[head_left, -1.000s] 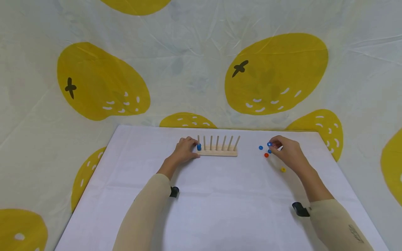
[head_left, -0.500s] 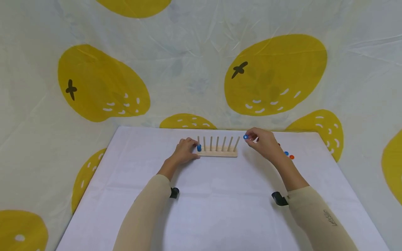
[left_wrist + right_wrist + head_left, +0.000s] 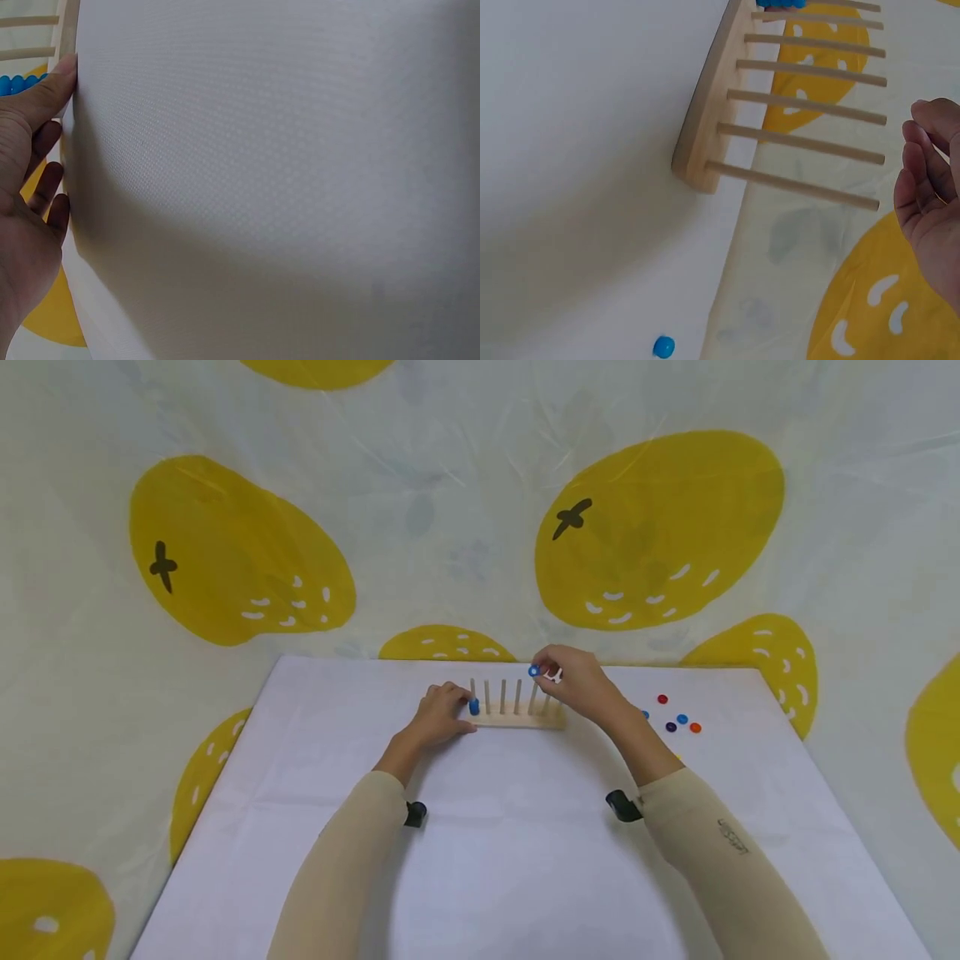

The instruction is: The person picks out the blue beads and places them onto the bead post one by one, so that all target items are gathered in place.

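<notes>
A wooden rack (image 3: 517, 722) with a row of upright pegs stands near the far edge of the table. Blue beads (image 3: 474, 707) are stacked on its leftmost peg. My left hand (image 3: 437, 717) holds the rack's left end, thumb at the front of the base. In the left wrist view, the thumb (image 3: 52, 86) touches the base beside the blue beads (image 3: 19, 84). Above the right-hand pegs, my right hand (image 3: 573, 679) pinches a blue bead (image 3: 534, 671) with a pale centre. The right wrist view shows that hand (image 3: 934, 180) past the peg tips; its bead is hidden there.
Loose beads lie to the right of the rack: a red one (image 3: 662, 699), a blue one (image 3: 682, 719), a dark one (image 3: 671, 727) and an orange one (image 3: 696, 727). The right forearm partly covers others. A patterned cloth (image 3: 450, 527) hangs behind the white table (image 3: 510, 860).
My right hand has carried the blue bead leftward from the loose beads to above the rack's pegs. The left hand stays at the rack's left end.
</notes>
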### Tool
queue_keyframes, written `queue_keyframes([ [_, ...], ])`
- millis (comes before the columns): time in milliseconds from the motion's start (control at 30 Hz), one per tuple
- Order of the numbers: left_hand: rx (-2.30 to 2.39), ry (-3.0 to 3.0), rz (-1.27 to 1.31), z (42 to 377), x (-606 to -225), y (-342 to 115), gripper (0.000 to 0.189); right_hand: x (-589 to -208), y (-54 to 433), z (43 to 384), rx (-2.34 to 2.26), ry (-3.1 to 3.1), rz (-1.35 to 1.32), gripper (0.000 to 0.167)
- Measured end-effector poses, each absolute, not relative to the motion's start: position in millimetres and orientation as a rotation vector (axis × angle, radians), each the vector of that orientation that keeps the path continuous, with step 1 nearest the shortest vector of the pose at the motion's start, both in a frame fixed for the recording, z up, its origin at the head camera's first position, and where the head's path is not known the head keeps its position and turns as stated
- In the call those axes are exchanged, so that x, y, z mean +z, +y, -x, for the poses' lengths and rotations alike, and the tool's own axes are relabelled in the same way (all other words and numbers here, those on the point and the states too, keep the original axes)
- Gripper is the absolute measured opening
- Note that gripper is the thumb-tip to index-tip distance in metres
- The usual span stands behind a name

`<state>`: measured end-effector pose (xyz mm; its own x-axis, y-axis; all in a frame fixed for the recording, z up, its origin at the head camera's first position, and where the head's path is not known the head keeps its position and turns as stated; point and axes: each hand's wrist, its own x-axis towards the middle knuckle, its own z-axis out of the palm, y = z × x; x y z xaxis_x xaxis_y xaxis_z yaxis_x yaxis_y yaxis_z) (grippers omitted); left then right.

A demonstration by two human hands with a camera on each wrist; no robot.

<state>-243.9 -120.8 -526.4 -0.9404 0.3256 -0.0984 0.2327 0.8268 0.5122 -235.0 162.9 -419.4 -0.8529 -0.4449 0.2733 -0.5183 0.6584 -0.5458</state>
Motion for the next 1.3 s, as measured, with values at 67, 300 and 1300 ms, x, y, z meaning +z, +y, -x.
queue_keyframes([
  [67,0.753,2.827,-0.439,244,-525,-121,0.059,-420,158,237,0.965,-2.76,-0.813,0.018],
  [300,0.747,2.807,-0.414,244,-520,-119,0.06,-421,140,238,0.987,-2.774,-0.834,0.02],
  [1300,0.768,2.811,-0.42,244,-522,-119,0.058,-419,73,247,0.748,-2.937,-0.93,0.021],
])
